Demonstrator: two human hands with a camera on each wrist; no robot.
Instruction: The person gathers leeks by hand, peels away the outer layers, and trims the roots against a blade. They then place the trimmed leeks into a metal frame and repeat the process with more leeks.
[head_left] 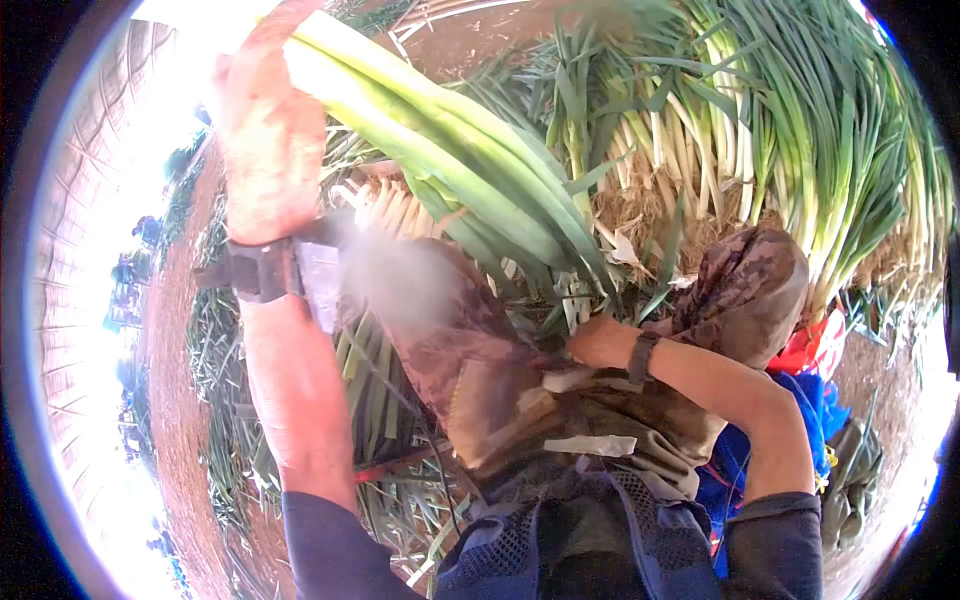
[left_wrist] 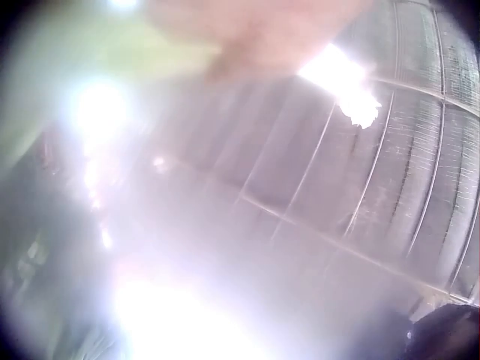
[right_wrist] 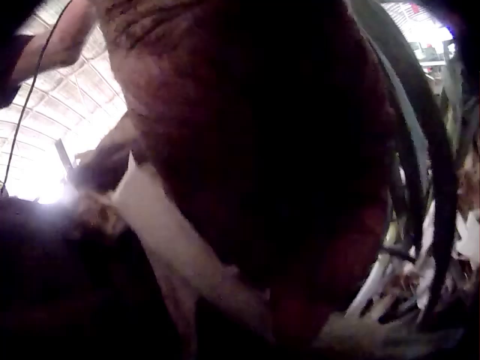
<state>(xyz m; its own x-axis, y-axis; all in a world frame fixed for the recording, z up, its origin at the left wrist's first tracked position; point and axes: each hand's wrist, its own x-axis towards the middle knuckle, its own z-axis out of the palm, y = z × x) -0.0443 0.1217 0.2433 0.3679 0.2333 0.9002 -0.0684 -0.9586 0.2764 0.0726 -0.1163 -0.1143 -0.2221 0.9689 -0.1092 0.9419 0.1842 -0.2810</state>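
Raised at the upper left of the head view, my left hand [head_left: 268, 150] grips a leek [head_left: 420, 125] near its pale end. The leek slants down to the right, its green leaves [head_left: 555, 215] trailing toward my lap. Blurred in the left wrist view are the same hand [left_wrist: 262, 34] and the leek's green stalk [left_wrist: 112, 60]. Low at my lap, my right hand [head_left: 600, 342] is beside the leaf tips, its fingers mostly hidden; I cannot tell what it holds. A pale strip of peel [right_wrist: 180, 240] shows below that hand in the right wrist view.
Bundled leeks with roots [head_left: 720, 150] are heaped across the far side and right. More leeks [head_left: 375, 400] lie beside my left leg. Another pale strip [head_left: 590, 445] rests on my lap. Red plastic [head_left: 815, 345] and blue cloth [head_left: 730, 460] lie at the right.
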